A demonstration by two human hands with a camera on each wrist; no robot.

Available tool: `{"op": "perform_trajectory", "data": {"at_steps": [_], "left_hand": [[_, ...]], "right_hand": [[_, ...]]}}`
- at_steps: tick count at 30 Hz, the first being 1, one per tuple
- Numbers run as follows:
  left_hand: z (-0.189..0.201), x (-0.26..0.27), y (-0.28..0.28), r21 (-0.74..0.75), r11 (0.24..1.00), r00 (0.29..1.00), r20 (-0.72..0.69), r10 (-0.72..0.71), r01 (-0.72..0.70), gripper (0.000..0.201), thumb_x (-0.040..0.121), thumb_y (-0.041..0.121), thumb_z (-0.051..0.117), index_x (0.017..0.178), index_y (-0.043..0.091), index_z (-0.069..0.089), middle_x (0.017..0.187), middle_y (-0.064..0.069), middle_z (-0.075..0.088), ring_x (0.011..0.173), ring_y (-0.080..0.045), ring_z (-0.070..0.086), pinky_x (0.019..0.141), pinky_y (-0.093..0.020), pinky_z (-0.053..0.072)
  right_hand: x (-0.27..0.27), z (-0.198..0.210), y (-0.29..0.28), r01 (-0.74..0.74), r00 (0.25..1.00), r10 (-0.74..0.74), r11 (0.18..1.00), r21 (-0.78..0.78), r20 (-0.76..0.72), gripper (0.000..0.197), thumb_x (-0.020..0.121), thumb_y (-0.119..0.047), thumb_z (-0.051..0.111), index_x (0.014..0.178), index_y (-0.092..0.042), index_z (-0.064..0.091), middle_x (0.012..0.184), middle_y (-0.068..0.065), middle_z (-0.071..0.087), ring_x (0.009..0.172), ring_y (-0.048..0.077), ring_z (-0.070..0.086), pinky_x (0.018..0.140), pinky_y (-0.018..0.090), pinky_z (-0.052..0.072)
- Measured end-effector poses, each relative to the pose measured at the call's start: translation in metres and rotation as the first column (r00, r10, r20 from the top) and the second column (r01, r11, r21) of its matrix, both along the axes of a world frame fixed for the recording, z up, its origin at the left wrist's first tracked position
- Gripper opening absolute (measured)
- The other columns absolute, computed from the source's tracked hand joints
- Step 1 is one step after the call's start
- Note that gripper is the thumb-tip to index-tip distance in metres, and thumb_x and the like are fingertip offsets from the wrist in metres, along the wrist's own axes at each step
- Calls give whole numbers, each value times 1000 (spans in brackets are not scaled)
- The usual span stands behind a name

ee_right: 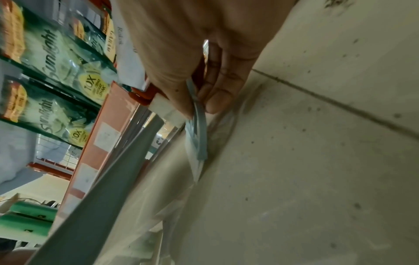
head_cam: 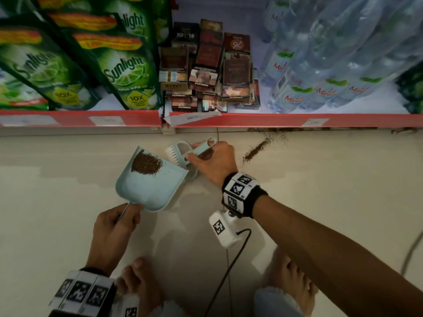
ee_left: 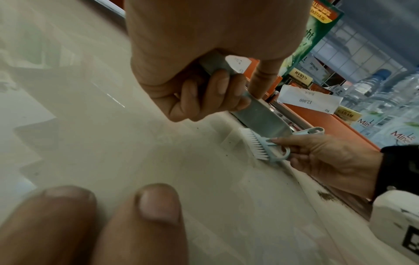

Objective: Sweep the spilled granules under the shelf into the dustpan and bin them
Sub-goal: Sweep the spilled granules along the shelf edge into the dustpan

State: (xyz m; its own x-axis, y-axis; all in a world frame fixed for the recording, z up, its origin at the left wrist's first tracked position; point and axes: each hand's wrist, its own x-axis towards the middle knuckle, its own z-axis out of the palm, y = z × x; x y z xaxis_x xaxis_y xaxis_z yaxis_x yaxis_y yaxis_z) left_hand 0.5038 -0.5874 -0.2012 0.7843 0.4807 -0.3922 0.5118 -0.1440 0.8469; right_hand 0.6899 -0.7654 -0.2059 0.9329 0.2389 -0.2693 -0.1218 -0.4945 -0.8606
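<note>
A light-blue dustpan (head_cam: 151, 188) lies tilted on the pale tile floor and holds a heap of brown granules (head_cam: 146, 164) near its lip. My left hand (head_cam: 128, 213) grips its handle; in the left wrist view the fingers (ee_left: 217, 86) curl round the handle of the dustpan (ee_left: 260, 120). My right hand (head_cam: 194, 156) pinches the handle of a small blue brush (head_cam: 180, 152) with white bristles, right beside the pan's right lip. A streak of spilled granules (head_cam: 258, 148) lies on the floor to the right, with more along the shelf's foot (head_cam: 297, 129).
The low shelf with a red front edge (head_cam: 274, 120) carries green soap pouches (head_cam: 123, 72), cigarette packs (head_cam: 206, 72) and water bottles (head_cam: 320, 65). My bare feet (head_cam: 142, 282) and a black cable (head_cam: 229, 266) are on the tiles near me.
</note>
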Motion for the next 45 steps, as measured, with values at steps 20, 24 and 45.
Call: {"op": "perform_trajectory", "data": {"at_steps": [20,24,45], "left_hand": [[6,11,-7,0,998,998,12,-68,68,40,73,44,57,50,13,44,46,6,39,45,-8,33,55,-29,28],[3,13,-11,3,998,998,7,-65,64,43,71,47,56,52,10,44,46,6,39,46,-9,33,56,-29,28],[-1,38,-16,-6,994,994,29,-109,109,48,70,48,57,55,4,45,49,-1,36,52,-17,31,58,-33,26]], "right_hand": [[-3,11,-87,-78,966,149,947,-312,210,12,85,-14,72,86,-3,76,82,10,75,69,23,71,69,40,62],[23,21,-147,153,953,-29,905,-397,301,12,82,-23,76,81,-11,77,77,3,76,65,15,72,65,11,56],[47,5,-93,576,817,-577,816,48,10,20,69,-15,87,70,-16,67,80,3,76,70,21,75,65,41,63]]}}
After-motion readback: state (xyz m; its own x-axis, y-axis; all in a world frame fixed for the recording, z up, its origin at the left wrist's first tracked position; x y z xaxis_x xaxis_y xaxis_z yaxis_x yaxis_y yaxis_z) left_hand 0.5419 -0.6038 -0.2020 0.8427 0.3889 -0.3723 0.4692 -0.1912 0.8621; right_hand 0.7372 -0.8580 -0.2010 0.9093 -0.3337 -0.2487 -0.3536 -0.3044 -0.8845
